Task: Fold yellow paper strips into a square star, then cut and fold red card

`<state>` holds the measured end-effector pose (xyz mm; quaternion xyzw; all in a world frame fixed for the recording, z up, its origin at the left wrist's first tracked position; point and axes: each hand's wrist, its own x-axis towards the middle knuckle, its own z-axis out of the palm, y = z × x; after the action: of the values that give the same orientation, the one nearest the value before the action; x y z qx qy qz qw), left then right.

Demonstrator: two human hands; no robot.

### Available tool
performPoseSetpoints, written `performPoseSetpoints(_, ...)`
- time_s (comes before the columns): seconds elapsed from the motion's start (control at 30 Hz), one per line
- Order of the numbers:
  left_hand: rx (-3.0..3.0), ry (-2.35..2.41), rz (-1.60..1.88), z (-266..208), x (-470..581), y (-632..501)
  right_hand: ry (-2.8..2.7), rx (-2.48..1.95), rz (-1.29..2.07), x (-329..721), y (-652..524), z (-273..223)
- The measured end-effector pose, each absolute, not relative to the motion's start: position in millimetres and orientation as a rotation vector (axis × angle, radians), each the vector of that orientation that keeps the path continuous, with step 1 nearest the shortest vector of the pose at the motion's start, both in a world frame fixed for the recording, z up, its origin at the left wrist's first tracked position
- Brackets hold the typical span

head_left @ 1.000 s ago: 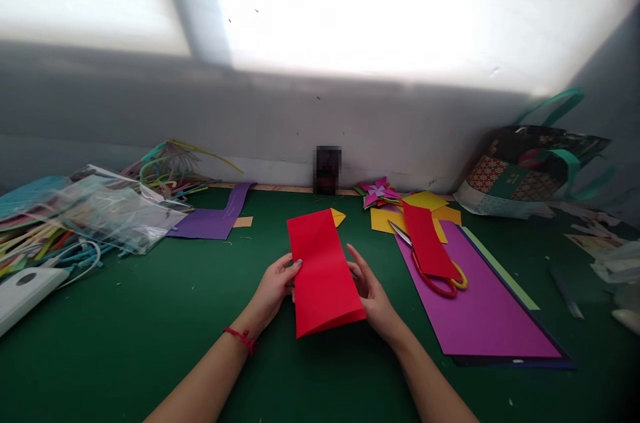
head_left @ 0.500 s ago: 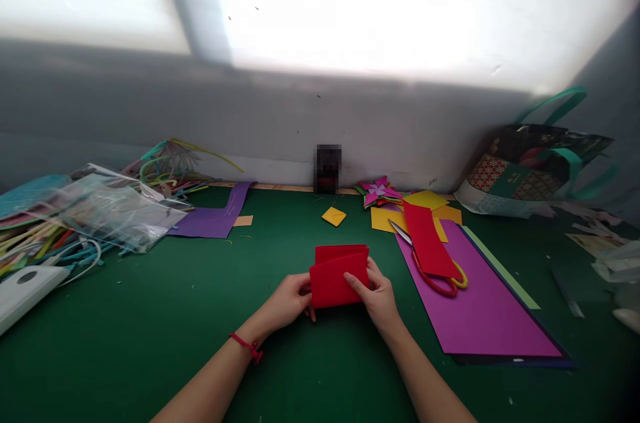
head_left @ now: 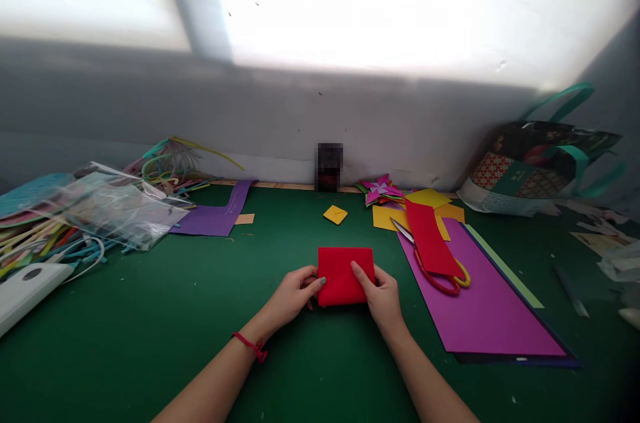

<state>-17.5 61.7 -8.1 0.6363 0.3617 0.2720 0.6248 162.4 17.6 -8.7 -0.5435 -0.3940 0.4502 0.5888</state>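
Note:
A folded red paper (head_left: 343,276) is held up between both hands over the green table, its broad face toward me. My left hand (head_left: 296,291) pinches its left edge, thumb on the front and fingers behind. My right hand (head_left: 383,291) grips the right side, with the thumb lying across the front face and the other fingers hidden at the back. To the right, a red paper strip (head_left: 431,240) lies partly over scissors (head_left: 434,276) with red and yellow handles, on top of a purple sheet (head_left: 500,316).
A small yellow folded square (head_left: 335,214) lies beyond the hands. Yellow paper pieces (head_left: 385,218) and a pink paper pinwheel (head_left: 376,190) are at the back right, near a patterned bag (head_left: 520,173). Leftward are cut purple paper (head_left: 207,221), a clear plastic bag (head_left: 135,210) and a white power strip (head_left: 30,290).
The red paper's two layers, offset before, now line up as one rectangle. My left thumb has come onto its front face.

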Motion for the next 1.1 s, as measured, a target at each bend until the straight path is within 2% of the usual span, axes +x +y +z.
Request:
performPoseSetpoints(0.4,1.444,0.842,0.648,-8,-20,63,-0.843,-1.144,1.256,170,24,-2)
performPoseSetpoints(0.6,1.415,0.875,0.703,-4,-18,60,-0.828,-1.118,1.202,172,25,-16)
performPoseSetpoints(0.87,1.276,0.832,0.772,-3,-16,59,-0.903,-1.177,1.143,163,21,-9)
performPoseSetpoints(1.1,1.154,0.812,0.777,-13,-18,65,-1.048,-1.186,1.220,157,13,-5)
